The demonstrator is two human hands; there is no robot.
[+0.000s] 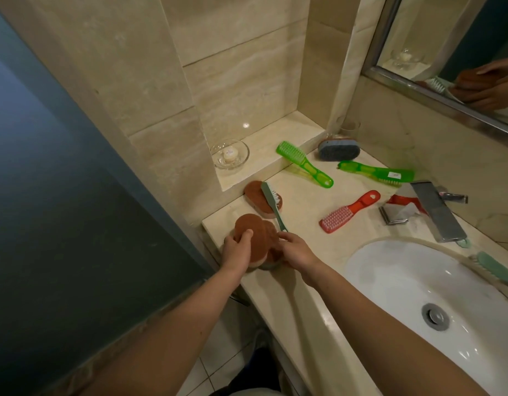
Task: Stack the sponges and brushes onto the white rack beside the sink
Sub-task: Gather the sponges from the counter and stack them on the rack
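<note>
Reaching forward at counter [298, 215] corner, brown sponge [251, 235] gripped by left hand [236, 250], fingers [230, 240] curled, second sponge [273, 244] pinched by right hand [297, 251], what lies beneath hidden.

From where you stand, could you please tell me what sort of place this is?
Most likely a bathroom: a white oval basin sunk in a marble counter, a flat chrome faucet behind it, and a framed wall mirror above.

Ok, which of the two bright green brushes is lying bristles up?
The left green brush, nearest the glass dish. The other green brush, by the tap, shows its stickered back.
</note>
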